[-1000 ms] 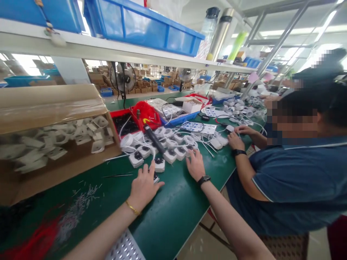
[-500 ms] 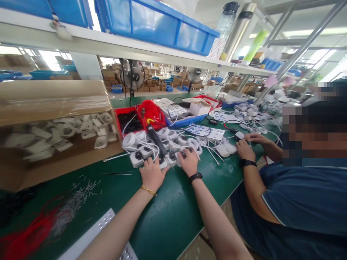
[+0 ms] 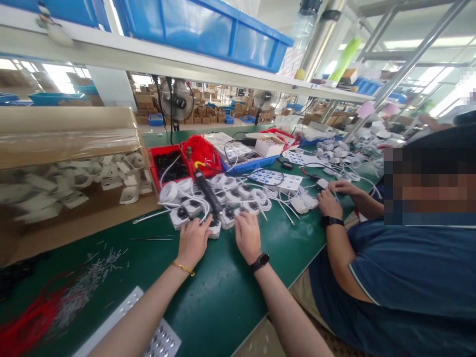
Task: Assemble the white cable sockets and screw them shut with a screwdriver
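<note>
Several square white housings with black parts and coiled white cables (image 3: pixel 180 215) stand in rows on the green workbench. My left hand (image 3: pixel 193 243) rests against the near row, thumb out over one white housing (image 3: pixel 214 229), fingers apart. To its right, my right hand (image 3: pixel 248 235) touches the near edge of other housings (image 3: pixel 229 214) with fingers bent forward; nothing is seen lifted in it. Across the housings lies a black pen-shaped power tool (image 3: pixel 208 191) with a metal tip, pointing between my hands.
A cardboard box of white plastic parts (image 3: pixel 145 198) stands left. Tweezers (image 3: pixel 152 238), small clear tubes (image 3: pixel 100 267), red wires (image 3: pixel 33 317) and a perforated metal plate (image 3: pixel 167 339) lie nearer. Red bins (image 3: pixel 152 171) sit behind. A co-worker (image 3: pixel 386 267) works at right; a shelf (image 3: pixel 148 69) hangs overhead.
Both hands have drawn back slightly toward me, the right one off the tops of the housings to their near edge. The view has shifted a little to the right.
</note>
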Demonstrator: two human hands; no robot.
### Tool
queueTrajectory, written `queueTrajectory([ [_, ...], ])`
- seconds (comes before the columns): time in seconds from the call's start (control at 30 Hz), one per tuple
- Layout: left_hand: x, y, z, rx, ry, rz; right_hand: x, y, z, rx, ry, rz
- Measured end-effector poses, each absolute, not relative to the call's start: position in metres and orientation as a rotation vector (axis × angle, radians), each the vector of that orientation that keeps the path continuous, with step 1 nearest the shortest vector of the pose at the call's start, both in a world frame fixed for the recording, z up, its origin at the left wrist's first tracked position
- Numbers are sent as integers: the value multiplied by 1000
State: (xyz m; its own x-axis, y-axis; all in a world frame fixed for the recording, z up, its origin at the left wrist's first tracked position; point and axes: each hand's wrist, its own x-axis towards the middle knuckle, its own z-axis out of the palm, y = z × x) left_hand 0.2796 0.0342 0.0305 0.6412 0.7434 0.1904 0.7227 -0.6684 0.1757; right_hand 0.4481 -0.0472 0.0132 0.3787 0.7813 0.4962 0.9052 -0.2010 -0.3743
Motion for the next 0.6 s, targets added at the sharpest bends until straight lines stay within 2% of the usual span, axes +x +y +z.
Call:
queueTrajectory([
  [0.13, 285, 24, 30, 2752, 1318, 433, 439, -43, 16, -1983, -1591, -163],
  [0.37, 295, 23, 29, 2732, 1400, 506, 428, -37, 32, -2050, -1514, -133],
  [0.6, 288, 27, 30, 2754, 1259, 465, 422, 58, 68, -2178, -1483, 25],
])
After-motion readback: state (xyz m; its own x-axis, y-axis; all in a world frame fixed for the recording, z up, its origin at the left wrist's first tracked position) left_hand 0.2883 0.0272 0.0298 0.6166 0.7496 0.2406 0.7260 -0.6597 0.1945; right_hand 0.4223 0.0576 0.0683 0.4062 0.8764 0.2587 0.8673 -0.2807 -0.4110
